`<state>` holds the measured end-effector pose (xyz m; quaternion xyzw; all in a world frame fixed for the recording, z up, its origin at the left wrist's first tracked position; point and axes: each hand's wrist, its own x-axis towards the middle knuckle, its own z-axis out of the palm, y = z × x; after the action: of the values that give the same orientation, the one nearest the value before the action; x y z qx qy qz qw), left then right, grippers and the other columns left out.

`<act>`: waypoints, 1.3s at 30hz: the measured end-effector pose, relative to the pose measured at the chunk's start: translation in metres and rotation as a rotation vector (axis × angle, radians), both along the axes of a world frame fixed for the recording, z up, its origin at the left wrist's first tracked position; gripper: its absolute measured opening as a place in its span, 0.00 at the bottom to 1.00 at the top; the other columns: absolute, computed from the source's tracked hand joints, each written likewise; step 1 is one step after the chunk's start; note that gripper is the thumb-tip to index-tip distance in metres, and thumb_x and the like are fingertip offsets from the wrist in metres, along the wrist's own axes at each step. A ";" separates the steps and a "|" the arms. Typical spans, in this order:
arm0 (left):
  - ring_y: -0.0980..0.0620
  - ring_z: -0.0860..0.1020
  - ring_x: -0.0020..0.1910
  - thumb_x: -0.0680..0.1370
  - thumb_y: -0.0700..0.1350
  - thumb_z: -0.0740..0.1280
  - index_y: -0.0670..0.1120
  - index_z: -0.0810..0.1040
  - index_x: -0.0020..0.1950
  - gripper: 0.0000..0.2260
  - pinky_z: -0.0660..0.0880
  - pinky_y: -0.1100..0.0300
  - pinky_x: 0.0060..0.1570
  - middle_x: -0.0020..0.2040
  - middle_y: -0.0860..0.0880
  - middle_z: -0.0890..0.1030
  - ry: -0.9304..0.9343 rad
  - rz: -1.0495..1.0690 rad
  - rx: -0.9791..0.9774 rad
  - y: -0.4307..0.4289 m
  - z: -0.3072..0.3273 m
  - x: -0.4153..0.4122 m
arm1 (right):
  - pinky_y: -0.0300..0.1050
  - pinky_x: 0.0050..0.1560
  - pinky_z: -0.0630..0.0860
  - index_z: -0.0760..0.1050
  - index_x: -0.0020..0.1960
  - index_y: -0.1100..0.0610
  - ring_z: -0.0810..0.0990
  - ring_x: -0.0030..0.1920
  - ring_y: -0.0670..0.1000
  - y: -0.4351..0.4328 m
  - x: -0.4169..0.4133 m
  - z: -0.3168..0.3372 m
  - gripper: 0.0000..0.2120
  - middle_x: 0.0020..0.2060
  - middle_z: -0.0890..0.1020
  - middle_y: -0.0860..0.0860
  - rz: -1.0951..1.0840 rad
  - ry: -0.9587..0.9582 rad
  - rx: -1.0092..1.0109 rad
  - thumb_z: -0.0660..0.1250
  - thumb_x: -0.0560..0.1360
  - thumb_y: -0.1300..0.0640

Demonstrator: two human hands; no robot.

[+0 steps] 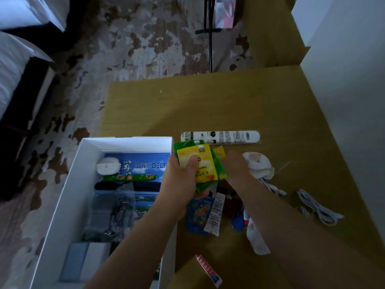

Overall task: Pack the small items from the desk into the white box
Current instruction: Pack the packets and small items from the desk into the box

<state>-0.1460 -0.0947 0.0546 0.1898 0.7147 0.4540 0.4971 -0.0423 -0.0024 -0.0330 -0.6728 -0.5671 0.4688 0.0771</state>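
Observation:
My left hand (pixel 180 184) grips a stack of yellow and green tea bag packets (pixel 203 163) just right of the white box's (pixel 62 205) right wall. My right hand (pixel 237 167) touches the right side of the same stack; its fingers are hidden behind the packets. The box stands at the desk's left edge and holds a blue brochure, a white round case (pixel 108 166), a green wrapped stick (pixel 129 177) and dark items in plastic. On the desk lie a white toothbrush pack (pixel 227 137), a blue sachet (pixel 198 215), a white sachet (pixel 215 213), a blue key fob (pixel 238 223) and a toothpaste tube (pixel 208 270).
A white cloth with brown spots (pixel 259 164) and white cables (pixel 318 209) lie on the wooden desk (pixel 208 105) to the right. A white wall (pixel 350 80) borders the desk's right side. Patterned carpet and a white-covered bed (pixel 12 76) are to the left.

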 end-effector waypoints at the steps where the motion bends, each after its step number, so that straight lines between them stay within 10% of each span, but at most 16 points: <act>1: 0.48 0.83 0.42 0.80 0.49 0.61 0.48 0.70 0.56 0.07 0.78 0.59 0.27 0.50 0.45 0.79 0.000 0.013 0.002 -0.003 -0.001 0.001 | 0.38 0.31 0.66 0.64 0.33 0.55 0.64 0.29 0.46 -0.001 0.005 0.006 0.15 0.30 0.66 0.48 0.032 -0.065 0.007 0.59 0.78 0.59; 5: 0.52 0.84 0.38 0.79 0.46 0.63 0.50 0.70 0.54 0.06 0.79 0.59 0.31 0.48 0.47 0.81 0.022 0.008 0.039 -0.014 -0.004 0.003 | 0.45 0.36 0.64 0.71 0.35 0.65 0.72 0.36 0.56 -0.007 0.035 0.035 0.12 0.32 0.70 0.57 -0.161 0.048 0.107 0.59 0.77 0.64; 9: 0.50 0.83 0.45 0.78 0.45 0.64 0.51 0.69 0.57 0.09 0.81 0.51 0.41 0.49 0.49 0.81 0.038 0.013 0.033 -0.021 -0.001 0.012 | 0.44 0.29 0.62 0.72 0.35 0.52 0.67 0.31 0.50 -0.034 0.068 0.093 0.10 0.33 0.70 0.52 -0.539 0.560 0.019 0.61 0.74 0.61; 14: 0.46 0.81 0.45 0.80 0.49 0.59 0.55 0.67 0.55 0.05 0.79 0.51 0.39 0.50 0.46 0.80 0.056 -0.013 0.038 -0.032 0.012 0.032 | 0.46 0.34 0.67 0.75 0.40 0.59 0.71 0.35 0.51 -0.077 0.054 0.121 0.06 0.35 0.72 0.54 -0.110 0.313 0.000 0.63 0.74 0.59; 18: 0.49 0.81 0.42 0.81 0.53 0.53 0.54 0.68 0.57 0.08 0.74 0.59 0.31 0.49 0.46 0.81 -0.006 -0.013 0.064 -0.045 0.028 0.041 | 0.52 0.46 0.78 0.79 0.44 0.57 0.80 0.43 0.54 -0.101 0.049 0.131 0.07 0.41 0.82 0.55 -0.107 0.317 0.077 0.63 0.73 0.58; 24: 0.44 0.81 0.50 0.80 0.58 0.53 0.58 0.70 0.57 0.11 0.78 0.41 0.52 0.53 0.45 0.80 -0.067 -0.069 0.111 -0.066 0.045 0.041 | 0.52 0.50 0.81 0.81 0.48 0.52 0.83 0.47 0.51 -0.132 0.048 0.147 0.06 0.44 0.85 0.51 -0.172 0.437 0.080 0.67 0.73 0.57; 33: 0.42 0.82 0.49 0.81 0.50 0.55 0.45 0.74 0.61 0.14 0.78 0.53 0.43 0.53 0.39 0.81 -0.242 -0.126 0.117 -0.100 0.067 0.037 | 0.61 0.47 0.80 0.81 0.44 0.61 0.82 0.45 0.60 -0.164 0.056 0.170 0.04 0.42 0.83 0.61 -0.160 0.339 0.315 0.68 0.71 0.62; 39: 0.41 0.79 0.50 0.81 0.50 0.54 0.47 0.70 0.52 0.09 0.75 0.51 0.44 0.50 0.39 0.78 0.047 -0.247 0.133 -0.122 0.072 0.034 | 0.61 0.51 0.78 0.79 0.45 0.54 0.81 0.46 0.59 -0.181 0.044 0.176 0.07 0.44 0.82 0.58 -0.127 0.398 0.268 0.63 0.74 0.62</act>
<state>-0.1118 -0.2172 0.1269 0.3195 0.6655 0.4314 0.5187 0.0017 -0.1838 0.1432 -0.5852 -0.5545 0.5068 0.3053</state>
